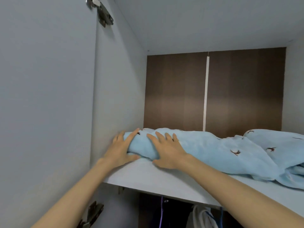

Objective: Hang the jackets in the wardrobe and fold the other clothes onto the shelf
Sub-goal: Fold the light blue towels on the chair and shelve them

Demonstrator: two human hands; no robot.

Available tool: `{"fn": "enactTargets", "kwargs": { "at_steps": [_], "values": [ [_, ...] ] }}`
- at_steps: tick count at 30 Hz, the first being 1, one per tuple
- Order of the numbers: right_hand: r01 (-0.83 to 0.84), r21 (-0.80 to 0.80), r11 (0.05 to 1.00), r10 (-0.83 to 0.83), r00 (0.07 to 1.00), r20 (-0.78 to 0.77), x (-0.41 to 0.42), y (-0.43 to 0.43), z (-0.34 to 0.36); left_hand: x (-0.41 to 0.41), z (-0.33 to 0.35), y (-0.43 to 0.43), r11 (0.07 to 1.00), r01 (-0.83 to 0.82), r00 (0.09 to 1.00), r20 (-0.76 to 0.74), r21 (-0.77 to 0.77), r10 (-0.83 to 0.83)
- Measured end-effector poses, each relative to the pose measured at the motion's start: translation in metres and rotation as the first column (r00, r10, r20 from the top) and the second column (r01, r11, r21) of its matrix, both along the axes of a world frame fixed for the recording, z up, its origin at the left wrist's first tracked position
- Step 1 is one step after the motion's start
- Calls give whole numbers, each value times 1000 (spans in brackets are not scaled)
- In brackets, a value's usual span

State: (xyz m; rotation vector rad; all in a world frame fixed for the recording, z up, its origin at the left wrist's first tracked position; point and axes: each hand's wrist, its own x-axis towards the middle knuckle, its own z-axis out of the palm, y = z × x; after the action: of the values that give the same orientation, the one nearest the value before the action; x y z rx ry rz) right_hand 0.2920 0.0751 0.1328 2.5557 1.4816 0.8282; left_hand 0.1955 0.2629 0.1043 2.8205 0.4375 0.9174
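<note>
On the wardrobe shelf [148, 176], left hand [121, 150] and right hand [166, 152] press open-fingered on the blue cloth [213, 148]. Push evenly so the roll under the palms stays tight.

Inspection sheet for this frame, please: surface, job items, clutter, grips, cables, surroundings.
Surface: pale grey shelf inside the wardrobe, carrying the garment.
Job's things: light blue fleece garment with small brown motifs, bunched rather than neatly folded; clothes hang below the shelf.
Clutter: nothing seen.
Grips: left hand and right hand press on the garment's left end, fingers straight.
Cables: thin purple strand below the shelf; nature unclear.
Surroundings: grey side wall, brown back panel, metal hinges.
</note>
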Motion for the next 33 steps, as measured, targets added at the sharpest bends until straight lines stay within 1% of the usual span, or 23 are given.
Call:
{"fn": "enactTargets", "kwargs": {
  "at_steps": [2,3,5,8,10,11,13,14,16,17,19,22,23,24,26,28,29,30,31,32,33],
  "values": [
    [114,-26,993,-111,989,94,7,17,-1,3,1,0,1000,15,1000,-17,11,-14],
    [134,-18,991,-130,981,144,11,20,-1,4,2,0,999,12,1000,-21,39,-11],
    [105,35,994,-110,975,191,18,21,5,6,7,-2,989,-14,1000,-8,144,16],
    [9,176,984,-45,978,202,29,5,25,9,18,-9,941,-66,997,49,332,53],
    [-53,281,958,6,986,168,33,-7,40,13,23,-12,872,-160,986,123,462,116],
    [-59,319,946,18,991,131,39,-14,45,22,23,-14,845,-199,974,196,497,114],
    [-72,384,920,37,995,96,43,-22,50,30,26,-10,817,-295,922,373,495,106],
    [-75,399,914,39,994,98,41,-25,49,31,28,-8,813,-336,910,387,475,150],
    [-107,402,909,66,991,115,37,-24,39,33,33,-4,815,-401,906,314,418,284],
    [-133,394,910,96,989,111,34,-23,33,32,34,-5,820,-412,906,273,397,323],
    [-192,339,921,170,981,92,32,-21,22,26,35,-15,836,-408,913,179,366,367],
    [-243,201,949,245,969,16,32,-17,16,7,40,-29,874,-379,912,-37,305,408],
    [-258,177,950,269,962,-37,31,-17,17,0,44,-34,888,-343,918,-90,305,385],
    [-274,166,947,294,950,-108,30,-19,19,-4,47,-40,904,-273,935,-129,329,329],
    [-301,173,938,338,907,-251,28,-27,25,-3,50,-50,912,-74,966,-199,404,166],
    [-288,204,936,348,850,-395,27,-39,33,2,49,-57,908,61,963,-264,414,56],
    [-252,190,949,312,843,-439,29,-48,38,6,46,-58,923,89,961,-275,375,19],
    [-186,132,974,226,869,-441,32,-57,42,9,41,-58,940,107,962,-274,325,-15],
    [-89,29,996,93,913,-396,36,-68,44,12,35,-57,950,128,965,-259,284,-52],
    [31,-81,996,-56,943,-328,41,-80,45,14,28,-57,953,152,968,-234,263,-90],
    [148,-165,975,-190,943,-274,44,-92,45,16,23,-56,947,180,970,-206,265,-127]
  ]
}}
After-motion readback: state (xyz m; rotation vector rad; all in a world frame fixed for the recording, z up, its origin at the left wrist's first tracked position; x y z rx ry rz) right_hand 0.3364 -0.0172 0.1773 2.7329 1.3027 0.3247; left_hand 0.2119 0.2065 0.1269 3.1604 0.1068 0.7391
